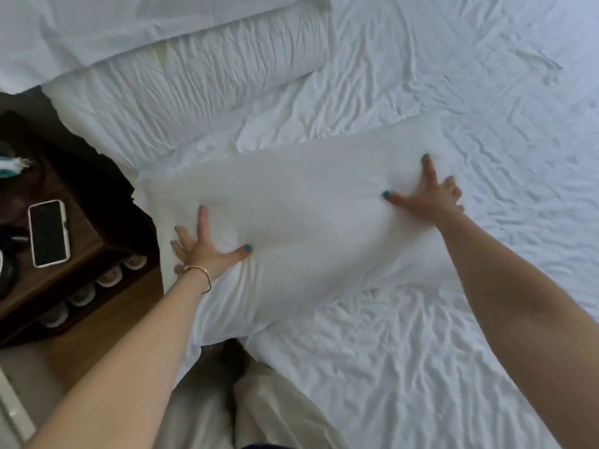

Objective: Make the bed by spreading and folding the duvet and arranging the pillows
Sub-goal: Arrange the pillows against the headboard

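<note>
A white pillow [301, 222] lies flat on the wrinkled white bedding [421, 335] near the bed's left edge. My left hand [202, 251] presses on its left end with fingers spread and straight. My right hand [428, 196] presses on its right end, fingers also spread. A second, longer white pillow [201, 89] lies behind it toward the head of the bed. More white bedding or another pillow [97, 27] is piled beyond that at the top left.
A dark wooden nightstand [90, 241] stands left of the bed, close to my left arm. On it lie a phone [48, 233] in a white case and other small items. Its lower shelf holds several round objects [94, 286]. My legs in light trousers [246, 409] touch the bed edge.
</note>
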The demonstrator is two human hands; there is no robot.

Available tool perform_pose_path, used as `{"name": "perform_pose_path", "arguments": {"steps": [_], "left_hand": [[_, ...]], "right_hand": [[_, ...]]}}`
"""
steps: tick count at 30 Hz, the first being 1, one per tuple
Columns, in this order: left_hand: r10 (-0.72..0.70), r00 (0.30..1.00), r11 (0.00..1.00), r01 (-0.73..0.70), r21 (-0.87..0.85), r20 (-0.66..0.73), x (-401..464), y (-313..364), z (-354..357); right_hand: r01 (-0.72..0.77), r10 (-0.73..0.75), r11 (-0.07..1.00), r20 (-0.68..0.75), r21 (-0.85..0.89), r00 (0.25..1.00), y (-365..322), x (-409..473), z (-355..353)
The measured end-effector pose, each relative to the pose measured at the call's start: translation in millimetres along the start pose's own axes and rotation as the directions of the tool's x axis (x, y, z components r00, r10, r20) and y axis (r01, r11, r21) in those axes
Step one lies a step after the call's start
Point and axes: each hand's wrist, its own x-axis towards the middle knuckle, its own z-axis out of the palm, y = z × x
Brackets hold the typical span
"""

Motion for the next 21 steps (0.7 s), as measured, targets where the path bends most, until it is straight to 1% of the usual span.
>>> {"name": "perform_pose_path", "arguments": {"steps": [2,4,5,7,9,10,12,15,18,21], "left_hand": [[0.047,0.998,0.999,-0.046,-0.022,0.03,1.4,-9.0,-4.6],[0.045,0.999,0.999,-0.045,-0.014,0.02,-0.7,-20.3,-10.6],[0.014,1.0,1.0,-0.014,-0.022,-0.004,-2.4,-25.4,-12.6],[-0.092,0.995,0.993,0.089,-0.082,-0.032,-7.1,-30.6,-12.7],[-0.166,0.986,0.98,0.163,-0.117,-0.016,-9.9,-29.7,-8.7],[-0.188,0.982,0.976,0.186,-0.114,-0.003,-10.2,-28.2,-6.6],[-0.19,0.982,0.976,0.189,-0.105,0.004,-8.9,-23.2,-5.7],[-0.156,0.988,0.98,0.155,-0.122,-0.001,-8.8,-14.0,-4.3],[-0.074,0.994,0.99,0.063,-0.128,-0.085,-22.7,3.7,-2.5],[0.071,0.968,0.991,-0.096,-0.096,-0.239,-44.6,28.4,-11.6]], "right_hand": [[-0.027,0.028,1.0,0.012,-0.015,1.0,10.7,12.9,-9.4],[-0.038,0.038,0.999,0.055,0.005,0.998,27.5,23.6,-19.4],[-0.028,0.023,0.999,0.094,0.045,0.995,34.4,27.6,-23.2],[-0.013,-0.003,0.995,0.158,0.099,0.987,39.7,28.7,-26.2],[0.002,-0.013,0.997,0.16,0.071,0.987,38.9,23.5,-22.2],[0.006,-0.015,0.998,0.144,0.061,0.989,38.4,19.7,-17.9],[0.016,-0.025,0.993,0.077,0.116,0.997,34.3,5.3,-8.6],[0.104,-0.096,0.974,-0.046,0.202,0.994,15.7,-27.6,2.4],[0.177,-0.145,0.963,-0.164,0.203,0.976,-10.7,-64.1,5.0],[0.237,-0.19,0.955,-0.244,0.177,0.951,-30.3,-97.4,-2.7]]}}
